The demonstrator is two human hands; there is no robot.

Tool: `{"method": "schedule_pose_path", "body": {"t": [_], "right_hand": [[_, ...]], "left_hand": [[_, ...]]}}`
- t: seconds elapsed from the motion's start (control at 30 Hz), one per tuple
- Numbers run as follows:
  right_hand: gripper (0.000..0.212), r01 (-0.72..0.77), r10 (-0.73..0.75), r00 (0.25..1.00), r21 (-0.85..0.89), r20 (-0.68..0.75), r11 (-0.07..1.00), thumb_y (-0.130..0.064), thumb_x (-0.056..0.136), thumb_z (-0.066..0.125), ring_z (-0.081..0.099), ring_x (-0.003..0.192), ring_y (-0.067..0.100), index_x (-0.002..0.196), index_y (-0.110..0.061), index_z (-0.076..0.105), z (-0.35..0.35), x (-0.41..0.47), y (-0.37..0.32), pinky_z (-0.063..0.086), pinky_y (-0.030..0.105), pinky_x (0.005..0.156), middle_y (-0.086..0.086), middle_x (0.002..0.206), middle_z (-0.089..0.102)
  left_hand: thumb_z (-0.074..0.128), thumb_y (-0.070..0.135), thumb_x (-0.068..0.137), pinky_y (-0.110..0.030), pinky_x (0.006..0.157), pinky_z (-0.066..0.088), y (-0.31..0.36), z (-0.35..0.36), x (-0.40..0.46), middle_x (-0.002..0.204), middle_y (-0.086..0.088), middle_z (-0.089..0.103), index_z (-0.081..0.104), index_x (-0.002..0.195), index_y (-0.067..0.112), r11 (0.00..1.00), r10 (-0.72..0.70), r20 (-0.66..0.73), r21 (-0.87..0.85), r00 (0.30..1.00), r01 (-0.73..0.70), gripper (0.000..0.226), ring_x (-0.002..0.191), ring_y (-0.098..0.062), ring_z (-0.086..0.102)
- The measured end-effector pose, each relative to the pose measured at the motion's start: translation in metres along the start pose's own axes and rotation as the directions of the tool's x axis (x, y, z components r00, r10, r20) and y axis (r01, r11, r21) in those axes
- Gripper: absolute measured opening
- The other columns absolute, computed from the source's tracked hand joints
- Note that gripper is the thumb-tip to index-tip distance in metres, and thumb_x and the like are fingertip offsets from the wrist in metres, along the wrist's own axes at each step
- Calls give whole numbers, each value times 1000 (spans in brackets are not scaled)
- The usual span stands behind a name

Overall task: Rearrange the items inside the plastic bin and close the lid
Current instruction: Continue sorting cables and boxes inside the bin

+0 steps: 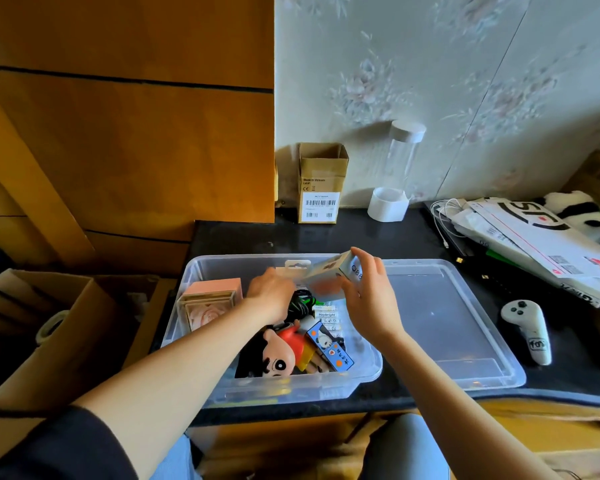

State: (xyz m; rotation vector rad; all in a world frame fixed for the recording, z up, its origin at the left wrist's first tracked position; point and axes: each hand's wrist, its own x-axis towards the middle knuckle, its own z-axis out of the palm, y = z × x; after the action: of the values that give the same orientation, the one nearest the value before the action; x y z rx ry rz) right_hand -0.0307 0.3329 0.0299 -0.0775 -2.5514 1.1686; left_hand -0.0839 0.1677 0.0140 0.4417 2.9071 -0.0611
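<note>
Right hand [368,292] pinches a small box [329,271] above the far side of the open plastic bin [201,271] on the desk [361,237], long axis left-right; left hand [271,294] lower inside, grip unclear; lid [465,341] just right.

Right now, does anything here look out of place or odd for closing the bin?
Yes. The clear lid is off and lies flat on the black table, right of the plastic bin. The right hand holds a small box tilted above the bin. The left hand reaches in among the loosely piled toys.
</note>
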Motion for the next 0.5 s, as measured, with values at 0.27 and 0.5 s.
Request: {"method": "schedule_pose_path", "body": {"t": [0.27,0.5], "right_hand": [[51,-45,45,999,4,6,999,-15,90,59,48,103,10,136,-17,38,-2,5,2,37,8,75,2,130,45],[48,2,5,995,-73,103,997,-21,82,69,47,93,9,124,-18,46,0,14,-5,35,7,59,-2,122,48]], "left_hand": [[54,3,86,-34,77,47,-18,-5,-10,113,-5,60,59,122,24,988,26,-163,-145,986,-50,42,103,-26,56],[52,14,88,-26,53,37,-43,-38,-50,82,6,63,57,81,25,948,272,-19,-164,962,-272,13,79,-20,59]]}}
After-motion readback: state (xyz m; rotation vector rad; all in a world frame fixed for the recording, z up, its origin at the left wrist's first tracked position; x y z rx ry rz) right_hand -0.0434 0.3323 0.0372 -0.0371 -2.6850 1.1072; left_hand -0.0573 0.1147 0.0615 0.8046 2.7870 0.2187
